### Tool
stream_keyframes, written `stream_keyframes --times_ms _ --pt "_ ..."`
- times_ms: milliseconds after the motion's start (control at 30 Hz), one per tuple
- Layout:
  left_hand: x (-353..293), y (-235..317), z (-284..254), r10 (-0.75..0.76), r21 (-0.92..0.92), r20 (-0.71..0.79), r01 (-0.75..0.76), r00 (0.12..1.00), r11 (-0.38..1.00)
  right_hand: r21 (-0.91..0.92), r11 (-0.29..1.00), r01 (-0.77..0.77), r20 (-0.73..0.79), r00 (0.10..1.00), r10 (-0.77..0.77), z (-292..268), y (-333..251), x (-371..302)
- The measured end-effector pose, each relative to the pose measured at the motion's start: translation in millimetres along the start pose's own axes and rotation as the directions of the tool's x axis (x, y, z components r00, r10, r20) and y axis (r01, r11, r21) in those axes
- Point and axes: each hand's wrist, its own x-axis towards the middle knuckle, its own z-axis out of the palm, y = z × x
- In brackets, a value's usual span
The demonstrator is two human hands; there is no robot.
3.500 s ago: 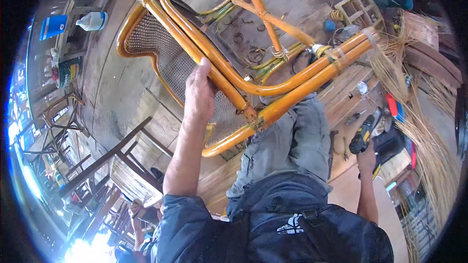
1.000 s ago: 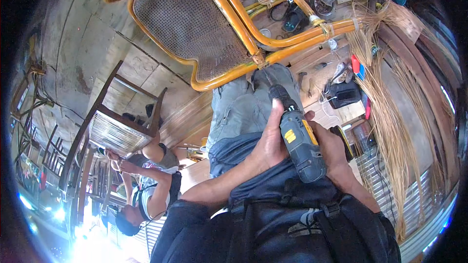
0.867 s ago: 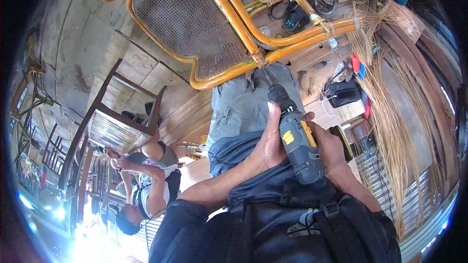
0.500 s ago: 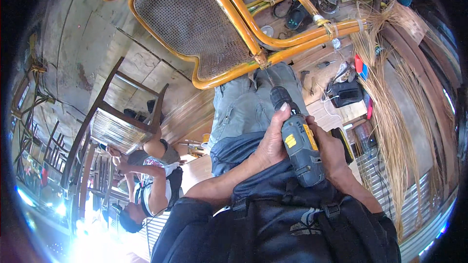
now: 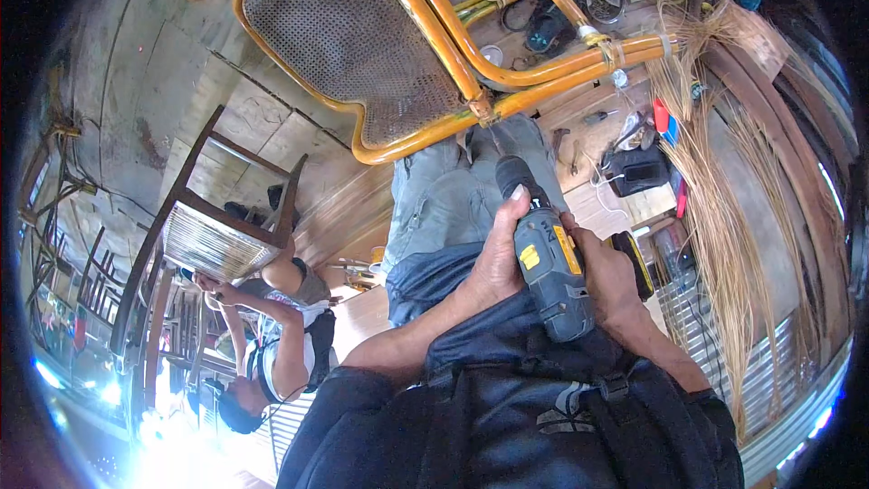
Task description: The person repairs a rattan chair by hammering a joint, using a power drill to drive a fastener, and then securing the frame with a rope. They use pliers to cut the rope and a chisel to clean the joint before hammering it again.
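The grip of the right hand (image 5: 608,282) is wrapped around the handle of a black-and-yellow power drill (image 5: 550,276); the battery pack (image 5: 633,264) projects beyond that hand on the right. The grip of the left hand (image 5: 500,261) holds the drill body from its left side, thumb near the chuck (image 5: 516,177); its other fingers are hidden. The drill is located in front of the torso, chuck directed away from the wearer. The bit (image 5: 504,140) extends toward a corner joint (image 5: 482,110) of an orange-brown cane chair frame (image 5: 425,138); contact at the tip cannot be determined. A woven panel (image 5: 353,45) fills the left portion of the frame. The grey trousers (image 5: 434,204) are visible below the frame's near rail. To the right of the legs are a screwdriver (image 5: 598,116), a black case (image 5: 638,169) and a bundle of long tan strands (image 5: 729,244). At left, a co-worker (image 5: 288,321) sits beside a dark wooden chair (image 5: 186,195).
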Motion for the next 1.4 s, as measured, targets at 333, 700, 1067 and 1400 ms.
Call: stream_keyframes --times_ms 333,700,1067,1400 --pt "3.9 6.8 -4.1 -0.034 -0.046 -0.005 0.034 0.999 0.998 -0.015 1.0 -0.019 0.013 1.0 0.02 1.0 -1.2 5.9" --pt "5.4 12.9 0.7 -0.02 -0.038 -0.023 0.019 1.0 0.999 0.006 1.0 0.001 0.002 1.0 -0.001 1.5 1.7 12.0" --pt "18.2 11.1 -15.6 -0.011 -0.051 0.03 0.012 1.0 0.999 -0.024 0.999 0.037 -0.018 0.999 -0.037 9.5 4.7 18.6" --pt "24.7 14.2 -18.2 -0.013 -0.05 0.014 0.013 1.0 0.999 0.009 1.0 0.004 0.008 1.0 -0.004 7.7 5.6 25.7"
